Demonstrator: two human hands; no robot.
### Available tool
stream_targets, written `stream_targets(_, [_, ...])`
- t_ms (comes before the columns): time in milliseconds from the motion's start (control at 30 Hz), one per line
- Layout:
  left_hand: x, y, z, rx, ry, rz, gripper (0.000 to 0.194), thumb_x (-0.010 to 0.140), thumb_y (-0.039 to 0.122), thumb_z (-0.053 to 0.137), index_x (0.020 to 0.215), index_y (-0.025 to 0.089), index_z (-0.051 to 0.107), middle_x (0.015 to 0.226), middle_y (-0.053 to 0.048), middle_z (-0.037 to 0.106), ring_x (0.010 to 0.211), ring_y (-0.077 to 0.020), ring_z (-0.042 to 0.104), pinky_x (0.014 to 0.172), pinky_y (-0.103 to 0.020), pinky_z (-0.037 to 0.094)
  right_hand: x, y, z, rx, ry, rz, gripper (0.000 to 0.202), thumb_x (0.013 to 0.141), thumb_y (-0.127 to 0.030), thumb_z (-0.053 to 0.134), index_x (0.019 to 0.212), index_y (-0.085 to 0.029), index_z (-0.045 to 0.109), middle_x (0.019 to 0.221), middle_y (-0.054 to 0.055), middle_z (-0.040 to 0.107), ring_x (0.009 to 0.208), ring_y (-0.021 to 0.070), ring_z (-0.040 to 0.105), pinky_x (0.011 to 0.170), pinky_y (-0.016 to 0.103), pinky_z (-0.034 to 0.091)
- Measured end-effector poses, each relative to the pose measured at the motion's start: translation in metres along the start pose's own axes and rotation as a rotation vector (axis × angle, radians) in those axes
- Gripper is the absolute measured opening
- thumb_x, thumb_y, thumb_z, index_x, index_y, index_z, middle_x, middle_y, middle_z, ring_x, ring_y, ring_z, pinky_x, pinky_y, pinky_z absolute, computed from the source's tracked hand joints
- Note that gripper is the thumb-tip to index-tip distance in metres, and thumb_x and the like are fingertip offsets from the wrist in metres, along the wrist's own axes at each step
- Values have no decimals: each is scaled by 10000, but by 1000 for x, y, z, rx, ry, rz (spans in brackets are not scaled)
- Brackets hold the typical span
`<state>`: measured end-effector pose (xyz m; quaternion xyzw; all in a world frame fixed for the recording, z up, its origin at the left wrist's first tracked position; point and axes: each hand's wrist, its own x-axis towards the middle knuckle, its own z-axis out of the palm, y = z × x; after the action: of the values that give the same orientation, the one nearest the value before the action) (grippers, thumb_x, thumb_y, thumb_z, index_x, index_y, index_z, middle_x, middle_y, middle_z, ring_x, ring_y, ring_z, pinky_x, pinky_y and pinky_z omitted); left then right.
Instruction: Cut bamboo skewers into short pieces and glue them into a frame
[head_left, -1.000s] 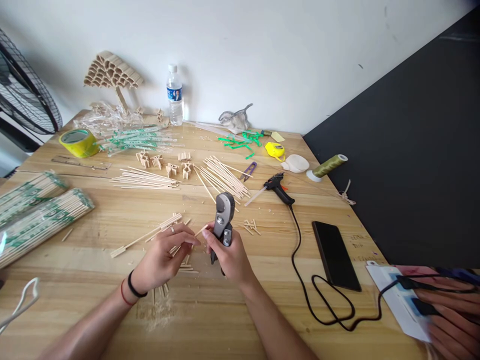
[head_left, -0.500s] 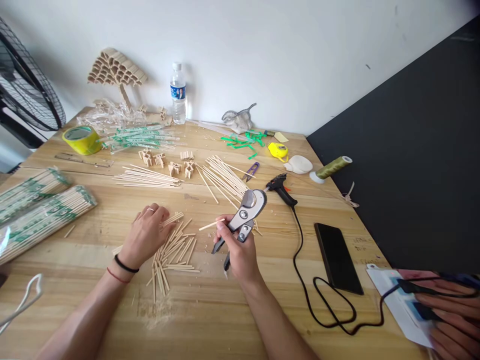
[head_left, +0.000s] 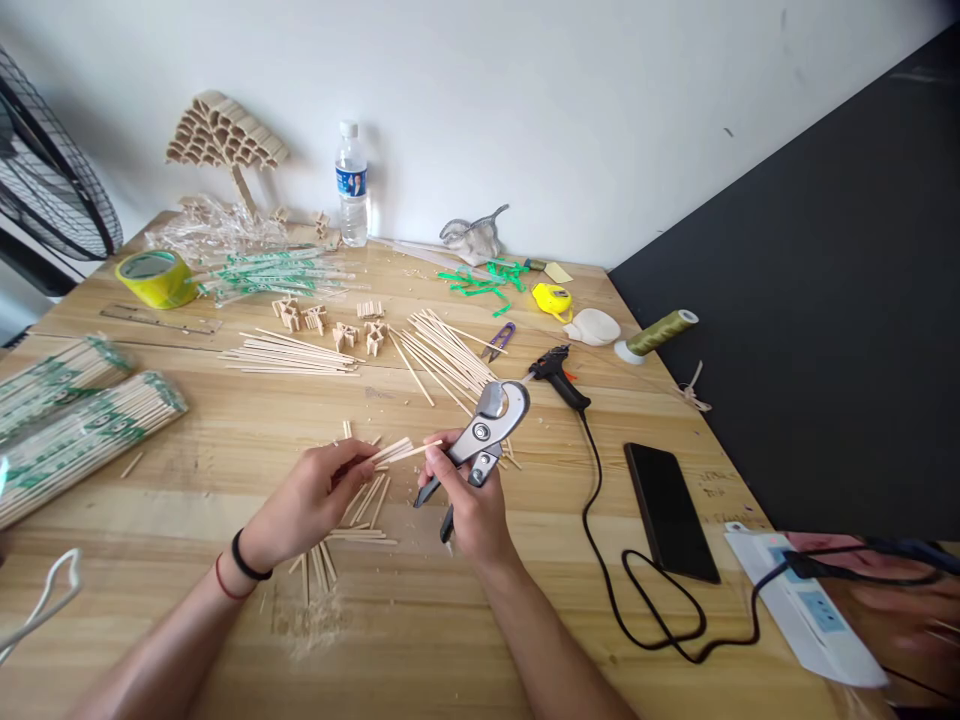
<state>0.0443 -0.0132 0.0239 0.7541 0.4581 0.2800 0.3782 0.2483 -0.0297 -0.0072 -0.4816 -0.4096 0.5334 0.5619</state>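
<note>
My right hand point(head_left: 469, 505) grips a grey cutter with black handles point(head_left: 484, 432), its head tilted up and to the right, and also pinches a short wooden stick point(head_left: 420, 451) between thumb and finger. My left hand point(head_left: 311, 500) holds a couple of short sticks point(head_left: 390, 450) by one end, their tips meeting the stick in my right hand. Beneath both hands lies a loose pile of short cut sticks point(head_left: 352, 515) on the wooden table point(head_left: 225, 430), with sawdust point(head_left: 315, 625) in front of it.
Long skewers point(head_left: 442, 350) and small stick assemblies point(head_left: 330, 325) lie further back. Wrapped skewer packs point(head_left: 67, 420) sit at the left, yellow tape point(head_left: 154, 275) behind them. At the right are a glue gun point(head_left: 559, 375) with its cable, a black phone point(head_left: 667, 510) and a power strip point(head_left: 806, 615).
My left hand lifted off the stick pile with a couple of sticks and brought them to the stick in my right hand. The cutter stays tilted to the right.
</note>
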Motion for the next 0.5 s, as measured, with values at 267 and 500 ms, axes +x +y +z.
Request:
stream_targets(267, [-6,1,5,-216,-147,-39,308,1050,322,506,1230,187,717,905,-54,742,710,-140,620,635,-228,511,-1,-3,-1,-89,-67,-25,235,935,-435,691,938,-207,631,753,-11,618,685,165,602,684,306,507])
stream_targets(500, [-9,-3,15,-293,-184,4,416,1048,227,490,1446,205,608,938,-69,743,643,-118,598,600,-231,522,-5,2,1,-202,25,-88,301,904,-383,719,1111,-221,572,821,-27,591,745,154,592,760,293,515])
